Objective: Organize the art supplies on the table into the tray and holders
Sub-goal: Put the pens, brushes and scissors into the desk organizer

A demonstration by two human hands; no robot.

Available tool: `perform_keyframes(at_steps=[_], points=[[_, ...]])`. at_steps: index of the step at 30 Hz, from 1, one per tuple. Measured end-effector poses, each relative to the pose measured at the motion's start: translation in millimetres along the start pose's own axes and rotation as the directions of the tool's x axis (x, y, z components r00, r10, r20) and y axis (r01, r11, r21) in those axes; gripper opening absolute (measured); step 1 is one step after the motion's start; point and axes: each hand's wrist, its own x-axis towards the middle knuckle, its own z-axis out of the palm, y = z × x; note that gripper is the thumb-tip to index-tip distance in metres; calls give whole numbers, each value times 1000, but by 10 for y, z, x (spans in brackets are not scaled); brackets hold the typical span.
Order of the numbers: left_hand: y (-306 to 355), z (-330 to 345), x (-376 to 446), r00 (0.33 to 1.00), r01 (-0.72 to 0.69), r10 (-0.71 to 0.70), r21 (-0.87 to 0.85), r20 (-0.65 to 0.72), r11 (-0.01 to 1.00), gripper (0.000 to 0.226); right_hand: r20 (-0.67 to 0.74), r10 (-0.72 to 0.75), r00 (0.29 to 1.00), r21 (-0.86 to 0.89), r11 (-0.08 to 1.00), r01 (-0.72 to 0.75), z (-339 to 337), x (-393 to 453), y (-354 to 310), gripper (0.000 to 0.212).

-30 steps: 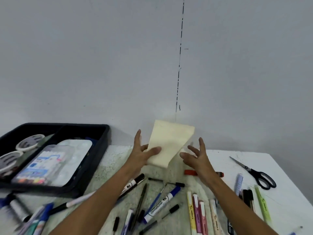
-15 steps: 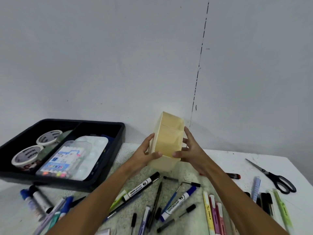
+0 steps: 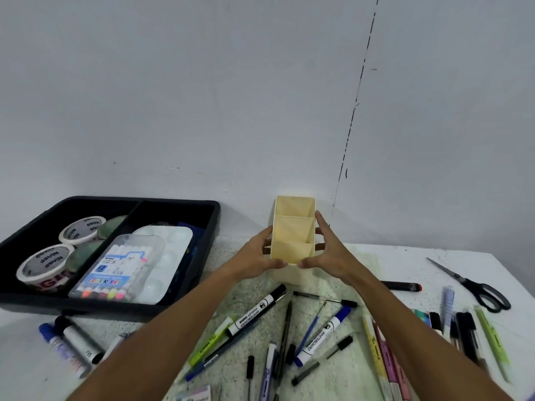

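— Held between both hands: cream plastic three-compartment holder [image 3: 293, 237], upright, near the table's [image 3: 405, 264] back edge — left hand [image 3: 254, 257] and right hand [image 3: 330, 251] gripping its sides.

— Readable: "WHITEBOARD MARKER" on black-capped white marker [image 3: 256, 311]; "COLOR PEN" on clear pen pack [image 3: 115, 270] inside black plastic tray [image 3: 212, 227].

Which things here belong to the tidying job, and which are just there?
Job: cream holder, held by left hand and right hand; black tray; whiteboard markers; highlighters; scissors.
Just there: table; wall.
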Motion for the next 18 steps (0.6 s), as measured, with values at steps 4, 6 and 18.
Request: perform_keyframes(at_steps=[4,6,18], points=[[-20,32,-7,1000,8,-8,-29,-13,1000,101,3,15,1000,-26,1000,-15,1,0,-40,131],[-50,27,3,1000,16,-17,-22,-20,1000,109,6,23,1000,-18,1000,-23,9,-15,-61,129],[34,23,52,990,2,52,375,-132,927,109,-75,88,993,-48,995,-92,122,-152,-184,115]])
